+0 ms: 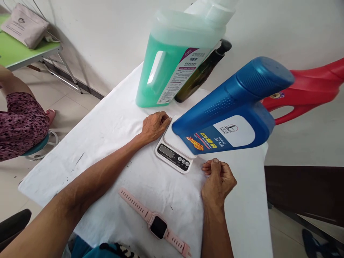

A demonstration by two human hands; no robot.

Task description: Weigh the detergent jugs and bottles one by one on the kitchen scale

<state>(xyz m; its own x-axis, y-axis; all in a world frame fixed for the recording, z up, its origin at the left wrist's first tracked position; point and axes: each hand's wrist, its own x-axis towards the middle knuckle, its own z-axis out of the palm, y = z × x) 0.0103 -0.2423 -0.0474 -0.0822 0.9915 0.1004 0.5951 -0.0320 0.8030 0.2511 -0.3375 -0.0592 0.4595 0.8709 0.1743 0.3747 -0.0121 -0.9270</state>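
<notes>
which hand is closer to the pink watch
Right. The right hand rests loosely curled on the cloth just beyond and to the right of the pink watch; the left hand is farther off, at the scale's far edge.

A plain white wall (113, 32) fills the upper part of the view, meeting a floor of pale, glossy tiles (67, 107) along a dark skirting strip (91, 92). In the top left corner stands a folding table with a green top (16, 53) and thin metal legs (68, 73); a grey-pink pouch (25, 25) lies on it. At the right edge, a dark brown panel of furniture (303, 190) sits low against the wall. The light is soft and even, daylight-like, with only faint shadows on the floor and wall.
</notes>
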